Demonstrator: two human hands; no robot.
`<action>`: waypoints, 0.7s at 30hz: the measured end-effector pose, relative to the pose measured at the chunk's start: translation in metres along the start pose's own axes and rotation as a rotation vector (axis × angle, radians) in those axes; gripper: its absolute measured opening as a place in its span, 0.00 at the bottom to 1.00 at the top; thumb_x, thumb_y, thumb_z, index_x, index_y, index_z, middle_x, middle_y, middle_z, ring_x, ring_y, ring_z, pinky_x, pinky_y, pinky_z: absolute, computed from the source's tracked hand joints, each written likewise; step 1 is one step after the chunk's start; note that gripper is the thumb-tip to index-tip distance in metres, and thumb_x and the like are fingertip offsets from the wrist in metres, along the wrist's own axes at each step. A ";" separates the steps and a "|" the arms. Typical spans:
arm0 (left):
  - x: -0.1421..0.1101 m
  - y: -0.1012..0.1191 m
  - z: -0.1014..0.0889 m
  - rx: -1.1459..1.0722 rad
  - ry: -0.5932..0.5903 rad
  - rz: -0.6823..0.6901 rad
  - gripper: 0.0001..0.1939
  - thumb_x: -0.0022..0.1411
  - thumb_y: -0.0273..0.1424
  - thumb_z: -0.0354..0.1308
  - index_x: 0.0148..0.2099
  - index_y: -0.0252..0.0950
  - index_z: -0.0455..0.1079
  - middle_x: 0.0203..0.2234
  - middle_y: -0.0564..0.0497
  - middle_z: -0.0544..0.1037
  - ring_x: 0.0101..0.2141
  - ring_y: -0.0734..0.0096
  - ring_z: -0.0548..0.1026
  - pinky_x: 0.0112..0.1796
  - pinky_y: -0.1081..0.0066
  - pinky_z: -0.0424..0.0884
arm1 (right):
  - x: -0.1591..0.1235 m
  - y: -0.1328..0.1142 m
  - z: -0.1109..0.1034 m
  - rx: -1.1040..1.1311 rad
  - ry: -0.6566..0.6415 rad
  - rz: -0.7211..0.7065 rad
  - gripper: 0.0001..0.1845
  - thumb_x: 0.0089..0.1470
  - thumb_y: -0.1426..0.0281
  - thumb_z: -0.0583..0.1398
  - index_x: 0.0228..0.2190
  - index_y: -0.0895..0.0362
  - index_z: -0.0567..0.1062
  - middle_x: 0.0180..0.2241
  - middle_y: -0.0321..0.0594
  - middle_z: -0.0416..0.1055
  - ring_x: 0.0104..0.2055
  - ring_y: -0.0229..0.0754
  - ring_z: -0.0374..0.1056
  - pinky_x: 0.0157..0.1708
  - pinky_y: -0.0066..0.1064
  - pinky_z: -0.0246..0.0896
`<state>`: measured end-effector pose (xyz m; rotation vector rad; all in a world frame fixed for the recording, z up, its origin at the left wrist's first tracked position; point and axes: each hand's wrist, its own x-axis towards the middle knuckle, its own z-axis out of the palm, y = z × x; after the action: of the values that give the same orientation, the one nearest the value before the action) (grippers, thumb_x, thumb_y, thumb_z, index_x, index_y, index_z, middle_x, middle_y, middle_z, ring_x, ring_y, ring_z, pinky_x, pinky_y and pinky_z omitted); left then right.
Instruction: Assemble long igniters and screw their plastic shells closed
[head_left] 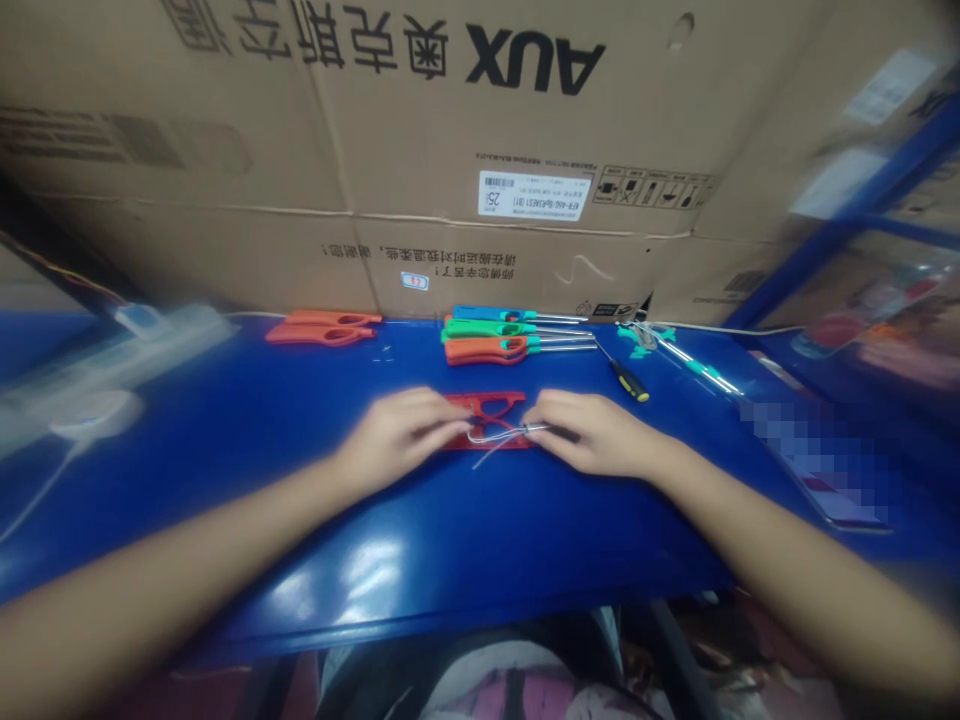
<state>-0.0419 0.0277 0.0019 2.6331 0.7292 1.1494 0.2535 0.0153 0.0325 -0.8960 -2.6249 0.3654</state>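
My left hand (409, 432) is pinched closed at one end of a few thin pale wires (495, 437). A small dark bit shows at its fingertips, too blurred to name. My right hand (589, 432) grips the other end of these wires between thumb and fingers, and what lies deeper in the grip is hidden. One loose wire end points down toward me. Beneath the wires, two red lighter handle shells (504, 398) lie on the blue table (480, 540), partly covered by both hands.
Behind the hands lie several assembled lighters (487, 349) and orange handle shells (322, 326). To the right are a screwdriver (628, 380), metal tubes with teal parts (694, 367) and a phone-like slab (825, 470). A white round device (97, 412) sits left; a cardboard wall (420, 130) stands behind.
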 end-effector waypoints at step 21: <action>-0.001 -0.001 0.004 -0.068 -0.161 -0.071 0.10 0.68 0.28 0.59 0.49 0.36 0.79 0.38 0.47 0.81 0.37 0.69 0.80 0.41 0.70 0.77 | -0.003 -0.001 -0.008 -0.107 -0.116 0.019 0.07 0.65 0.69 0.58 0.37 0.54 0.76 0.36 0.39 0.76 0.38 0.43 0.71 0.37 0.34 0.65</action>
<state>-0.0400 0.0282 -0.0017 2.5840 0.7325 0.9147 0.2577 0.0136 0.0394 -0.9618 -2.7659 0.2928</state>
